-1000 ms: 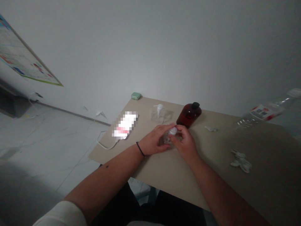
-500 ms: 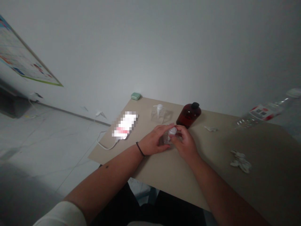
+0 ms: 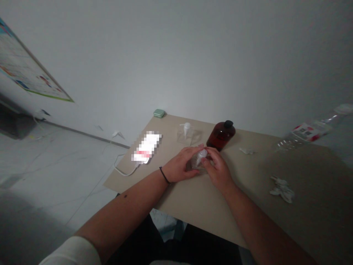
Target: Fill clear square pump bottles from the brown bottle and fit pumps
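Note:
Between my hands, a small clear pump bottle [image 3: 196,162] with a white pump top [image 3: 203,153] stands on the table. My left hand [image 3: 180,164] wraps round the bottle's left side, its thumb along the near side. The fingers of my right hand [image 3: 219,169] close round the white top. Just behind, a similar clear pump bottle [image 3: 185,135] with a white pump stands by itself. A dark red-brown bottle [image 3: 220,136] with a black cap is right behind my right fingers.
A lit phone [image 3: 147,147] with a white cable lies at the left. A small green case [image 3: 159,113] sits at the back corner. Crumpled white tissues [image 3: 282,190] lie on the right of the table [image 3: 198,206], near a large clear plastic bottle [image 3: 306,132]. A wall [image 3: 176,66] rises behind.
My right thumb and fingers have shifted slightly around the white pump top. My left hand stays in place on the bottle.

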{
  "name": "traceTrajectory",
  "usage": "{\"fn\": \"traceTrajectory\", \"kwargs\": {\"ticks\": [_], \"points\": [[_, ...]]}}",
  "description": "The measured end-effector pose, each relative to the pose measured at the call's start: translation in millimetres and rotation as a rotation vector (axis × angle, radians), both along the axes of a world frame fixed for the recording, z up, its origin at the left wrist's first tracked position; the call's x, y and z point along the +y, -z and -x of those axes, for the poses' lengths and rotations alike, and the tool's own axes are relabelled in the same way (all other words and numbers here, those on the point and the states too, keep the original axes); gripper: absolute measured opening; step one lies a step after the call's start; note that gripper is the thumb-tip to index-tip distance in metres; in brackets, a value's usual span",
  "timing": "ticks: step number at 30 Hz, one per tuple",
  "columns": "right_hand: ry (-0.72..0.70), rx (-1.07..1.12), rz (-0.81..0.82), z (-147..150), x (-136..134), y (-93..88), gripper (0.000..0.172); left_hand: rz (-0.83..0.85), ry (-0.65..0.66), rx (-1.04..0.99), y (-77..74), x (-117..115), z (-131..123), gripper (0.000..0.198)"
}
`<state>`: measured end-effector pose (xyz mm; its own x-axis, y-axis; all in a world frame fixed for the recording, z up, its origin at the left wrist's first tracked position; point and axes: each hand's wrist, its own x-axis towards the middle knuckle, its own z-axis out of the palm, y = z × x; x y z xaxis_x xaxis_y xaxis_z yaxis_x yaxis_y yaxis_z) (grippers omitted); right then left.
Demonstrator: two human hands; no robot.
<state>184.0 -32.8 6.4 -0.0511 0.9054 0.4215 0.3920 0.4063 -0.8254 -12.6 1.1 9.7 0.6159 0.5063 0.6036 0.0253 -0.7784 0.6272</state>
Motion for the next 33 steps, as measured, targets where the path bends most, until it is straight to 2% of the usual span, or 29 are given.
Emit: {"fn": "traceTrajectory", "kwargs": {"ticks": [4, 9, 16, 21, 27, 33], "points": [[0.044, 0.039, 0.033, 1.7, 0.3, -0.7, 0.036, 0.009, -0.001, -0.002, 0.4, 0.1, -0.3, 0.093], [0.026, 0.009, -0.001, 0.6, 0.6, -2.4, 0.029, -0.003, -0.002, -0.001, 1.3, 0.7, 0.1, 0.092], [0.068, 0.040, 0.013, 2.4, 1.5, -0.3, 0.032, 0.006, -0.009, 0.002, 1.7, 0.6, -0.5, 0.093], [0.018, -0.005, -0.031, 0.7, 0.2, -4.1, 0.026, -0.003, -0.001, 0.000, 1.1, 0.3, -0.1, 0.093], [0.070, 0.040, 0.016, 2.7, 0.4, -1.2, 0.036, -0.013, -0.007, -0.004, 1.1, 0.6, 0.0, 0.093], [0.037, 0.012, -0.022, 1.0, 0.3, -2.2, 0.026, -0.016, -0.004, -0.001, 1.0, 1.0, 0.6, 0.092]]}}
